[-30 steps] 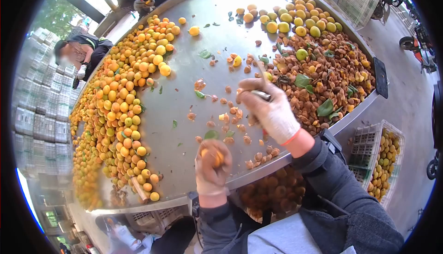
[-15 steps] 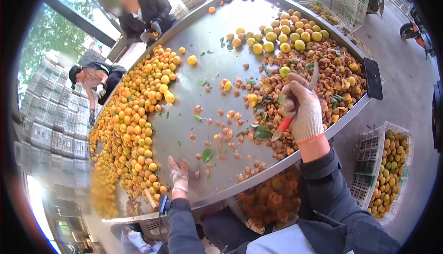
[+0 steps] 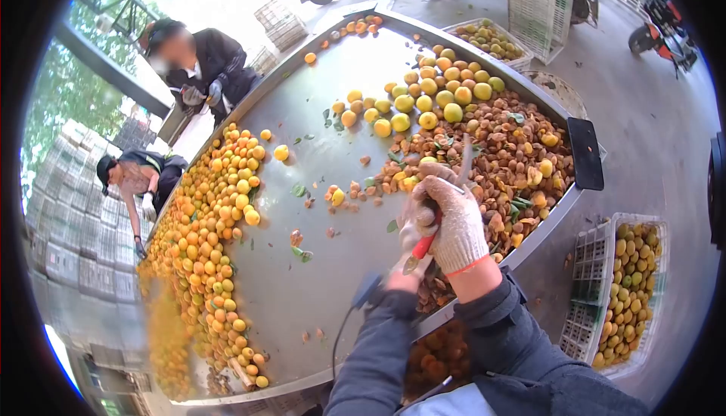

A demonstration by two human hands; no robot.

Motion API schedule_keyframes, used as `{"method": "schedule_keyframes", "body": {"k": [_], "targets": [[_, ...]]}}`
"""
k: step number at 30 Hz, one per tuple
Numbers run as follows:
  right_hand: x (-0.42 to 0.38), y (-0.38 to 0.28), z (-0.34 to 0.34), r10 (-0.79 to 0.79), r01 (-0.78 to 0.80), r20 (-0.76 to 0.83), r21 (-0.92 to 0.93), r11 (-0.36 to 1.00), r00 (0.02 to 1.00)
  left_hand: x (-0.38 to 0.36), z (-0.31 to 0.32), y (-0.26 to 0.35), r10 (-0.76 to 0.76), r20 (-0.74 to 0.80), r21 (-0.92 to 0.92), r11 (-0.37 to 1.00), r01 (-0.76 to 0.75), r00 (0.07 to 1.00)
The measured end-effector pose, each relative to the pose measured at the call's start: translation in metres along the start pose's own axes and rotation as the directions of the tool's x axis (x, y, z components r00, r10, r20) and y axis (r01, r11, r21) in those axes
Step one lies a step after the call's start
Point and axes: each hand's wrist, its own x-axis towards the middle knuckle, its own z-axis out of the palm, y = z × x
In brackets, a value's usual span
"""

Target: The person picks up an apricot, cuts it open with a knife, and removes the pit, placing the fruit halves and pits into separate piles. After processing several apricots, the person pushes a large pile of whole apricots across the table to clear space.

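Observation:
My right hand (image 3: 456,215), in a pale knit glove, is closed round a knife with a red handle (image 3: 425,247); its thin curved blade (image 3: 466,160) points up and away. Close beside it, on its left, is my gloved left hand (image 3: 407,243), smeared by motion and partly covered, so its fingers do not show clearly. Both hands are at the near left edge of a heap of brown apricot pits (image 3: 522,151) mixed with leaves and fruit scraps. Beyond the heap lie yellow-green apricots (image 3: 427,102).
A metal table (image 3: 302,310) carries a long pile of orange apricots (image 3: 204,242) at left. A phone (image 3: 584,153) lies on the right corner. Crates of fruit (image 3: 631,287) stand on the floor at right. Two people (image 3: 204,68) work along the far left edge.
My left hand has swung right across the table, up beside my right hand. Pits and leaves scattered over the middle have shifted toward the heap. The view has turned slightly.

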Motion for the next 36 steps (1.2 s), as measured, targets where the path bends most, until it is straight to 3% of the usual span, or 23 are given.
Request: {"method": "schedule_keyframes", "body": {"k": [2, 4, 5, 7, 8, 10, 11, 13, 14, 16, 19, 21, 23, 24, 25, 26, 30, 32, 33, 35, 36], "targets": [[0.001, -0.006, -0.002, 0.024, -0.023, 0.023, -0.027, 0.999, 0.999, -0.019, -0.037, 0.011, 0.008, 0.028, -0.171, 0.985, -0.003, 1.000], [0.007, -0.010, -0.004, 0.019, -0.019, 0.007, -0.005, 1.000, 1.000, -0.042, -0.081, 0.012, 0.046, 0.058, -0.167, 0.985, -0.035, 0.997], [0.009, -0.012, -0.005, 0.021, -0.021, -0.002, 0.006, 1.000, 1.000, -0.058, -0.102, 0.006, 0.082, 0.092, -0.059, 0.995, -0.077, 0.992], [0.011, -0.017, -0.004, -0.001, 0.001, -0.020, 0.006, 1.000, 1.000, -0.094, -0.128, -0.025, 0.108, 0.236, 0.443, 0.872, -0.206, 0.966], [0.012, -0.020, -0.004, 0.017, -0.017, -0.019, 0.003, 1.000, 1.000, -0.105, -0.128, -0.022, 0.114, 0.245, 0.444, 0.869, -0.217, 0.963], [0.014, -0.021, -0.005, 0.030, -0.030, -0.015, -0.022, 0.999, 0.999, -0.126, -0.122, -0.006, -0.114, 0.293, 0.822, 0.537, -0.190, 0.949], [0.014, -0.021, -0.005, 0.034, -0.034, -0.019, -0.020, 0.999, 0.999, -0.122, -0.108, -0.004, -0.119, 0.296, 0.823, 0.536, -0.189, 0.948], [0.014, -0.020, -0.005, 0.006, -0.006, -0.002, 0.022, 1.000, 1.000, -0.100, -0.072, 0.005, -0.165, 0.293, 0.417, 0.908, 0.029, 0.942], [0.014, -0.021, -0.004, 0.010, -0.009, -0.016, 0.020, 1.000, 1.000, -0.088, -0.052, 0.014, -0.188, 0.345, 0.238, 0.965, 0.108, 0.920], [0.014, -0.021, -0.004, -0.006, 0.007, -0.027, 0.024, 1.000, 1.000, -0.060, -0.018, 0.036, -0.262, 0.496, 0.074, 0.963, 0.261, 0.828], [0.013, -0.021, -0.005, -0.030, 0.031, -0.043, 0.019, 0.999, 0.999, -0.038, -0.002, 0.055, -0.359, 0.608, 0.070, 0.913, 0.402, 0.708], [0.015, -0.017, -0.006, -0.070, 0.071, -0.015, 0.007, 0.997, 0.997, -0.040, -0.016, 0.057, -0.396, 0.611, 0.082, 0.893, 0.443, 0.685], [0.017, -0.014, -0.004, -0.062, 0.062, -0.024, 0.013, 0.998, 0.998, -0.046, -0.036, 0.055, -0.422, 0.564, 0.069, 0.881, 0.468, 0.710], [0.018, -0.011, -0.003, -0.050, 0.050, -0.010, 0.012, 0.999, 0.999, -0.055, -0.046, 0.051, -0.263, 0.488, 0.134, 0.965, 0.226, 0.832], [0.019, -0.007, -0.002, -0.043, 0.043, -0.001, 0.015, 0.999, 0.999, -0.064, -0.057, 0.047, -0.079, 0.430, 0.231, 0.973, -0.025, 0.899], [0.019, -0.004, -0.001, -0.064, 0.064, 0.007, 0.001, 0.998, 0.998, -0.076, -0.067, 0.040, 0.074, 0.305, 0.295, 0.940, -0.169, 0.949], [0.017, 0.010, 0.005, -0.049, 0.071, 0.133, -0.163, 0.984, 0.990, -0.128, -0.102, 0.006, 0.102, 0.057, 0.334, 0.935, -0.116, 0.993], [0.009, 0.029, 0.019, -0.091, 0.132, 0.122, -0.387, 0.913, 0.988, -0.153, -0.113, -0.026, -0.013, -0.043, 0.071, 0.997, 0.016, 0.999], [0.010, 0.041, 0.019, -0.089, 0.135, 0.129, -0.419, 0.898, 0.988, -0.161, -0.124, -0.026, -0.044, -0.089, 0.073, 0.996, 0.051, 0.995], [0.013, 0.056, 0.017, -0.037, 0.116, 0.182, -0.447, 0.887, 0.983, -0.166, -0.151, -0.017, -0.165, 0.029, -0.150, 0.974, 0.168, 0.986], [0.013, 0.062, 0.017, -0.011, 0.096, 0.173, -0.489, 0.867, 0.985, -0.167, -0.163, -0.020, -0.194, -0.009, -0.151, 0.970, 0.190, 0.981]]}}
